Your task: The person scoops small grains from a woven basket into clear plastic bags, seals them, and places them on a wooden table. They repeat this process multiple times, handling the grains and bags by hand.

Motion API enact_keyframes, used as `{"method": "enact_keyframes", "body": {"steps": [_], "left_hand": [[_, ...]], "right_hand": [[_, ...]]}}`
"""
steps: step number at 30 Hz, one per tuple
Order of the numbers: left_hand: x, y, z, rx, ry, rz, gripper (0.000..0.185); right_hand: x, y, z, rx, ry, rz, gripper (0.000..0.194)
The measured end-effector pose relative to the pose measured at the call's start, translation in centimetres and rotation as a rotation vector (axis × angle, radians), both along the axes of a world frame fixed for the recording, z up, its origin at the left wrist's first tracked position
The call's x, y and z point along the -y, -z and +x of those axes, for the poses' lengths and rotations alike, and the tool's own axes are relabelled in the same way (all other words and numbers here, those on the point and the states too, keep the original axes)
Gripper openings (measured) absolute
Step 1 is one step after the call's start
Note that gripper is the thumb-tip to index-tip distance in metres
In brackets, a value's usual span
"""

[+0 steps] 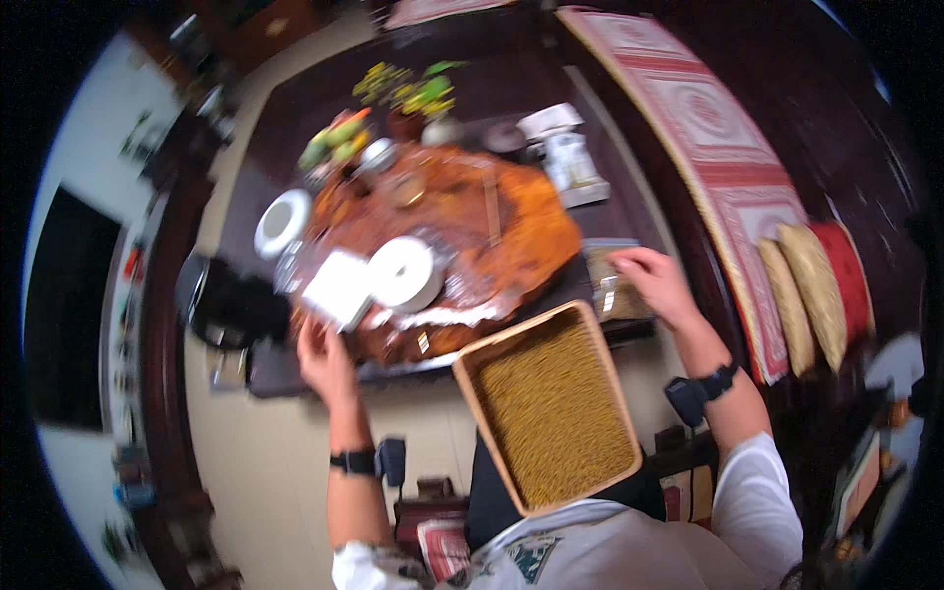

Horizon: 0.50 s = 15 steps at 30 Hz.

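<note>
On my lap rests a rectangular tan basket with raised sides, filled with small yellow-brown grains. My left hand is at the near edge of a white box, fingers bent; blur hides whether it grips. Beside that box stands a thick white roll with a small central hole. My right hand is over a clear plastic bag with brown contents, on the table's right side. Its fingertips are close to the bag's top edge, and I cannot tell whether they pinch it.
A glossy burl-wood tea tray covers much of the dark table. Around it are a white ring-shaped object, artificial-looking fruit, potted flowers and a white tissue pack. A bench with a patterned runner and cushions stands right.
</note>
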<state>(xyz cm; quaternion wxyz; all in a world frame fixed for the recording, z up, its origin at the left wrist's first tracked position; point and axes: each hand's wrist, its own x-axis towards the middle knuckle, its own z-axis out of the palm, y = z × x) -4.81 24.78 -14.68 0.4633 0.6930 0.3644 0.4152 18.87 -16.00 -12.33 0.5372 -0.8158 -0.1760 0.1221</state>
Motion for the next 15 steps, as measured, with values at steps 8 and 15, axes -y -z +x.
{"method": "enact_keyframes", "body": {"steps": [8,15], "left_hand": [[4.7,0.0,-2.2,0.017,0.140,-0.065,0.037],[8.0,-1.4,-2.6,-0.098,0.046,-0.202,0.034]], "right_hand": [[-2.2,-2.0,15.4,0.277,-0.007,-0.155,0.022],[-11.0,1.7,26.9,0.553,-0.084,-0.381,0.030]]}}
